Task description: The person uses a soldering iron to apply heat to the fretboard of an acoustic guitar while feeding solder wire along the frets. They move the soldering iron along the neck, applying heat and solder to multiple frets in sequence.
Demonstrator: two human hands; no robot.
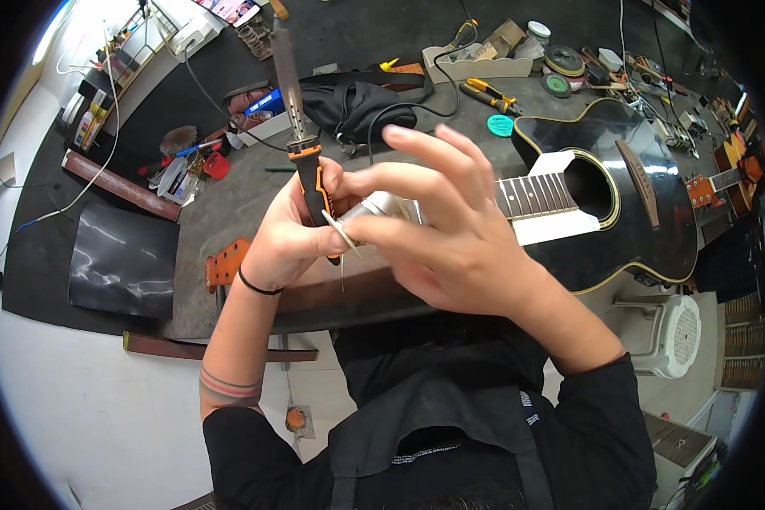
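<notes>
My left hand [293, 225] is wrapped around the black-and-orange handle of a soldering iron [312, 183], whose thick metal barrel points up and away. Close beside it, my right hand [467, 229] has its fingers bent around a small silvery-white object [382, 204], largely hidden by them. Where the hands meet, a thin pale piece [342, 234] lies by my left thumb, and a fine strand hangs below. Under and beyond my right hand, a black acoustic guitar [659, 229] lies face up, white sheets [561, 227] flanking its fretboard end. Its orange headstock [227, 262] shows at left.
Behind the hands lie a black bag [348, 106], pliers [489, 95] and a cream tray [476, 70] of odds and ends. A cable loops across the bench. Left are a shiny black sheet [123, 259] and a red container [217, 165]. A white stool [680, 336] stands at right.
</notes>
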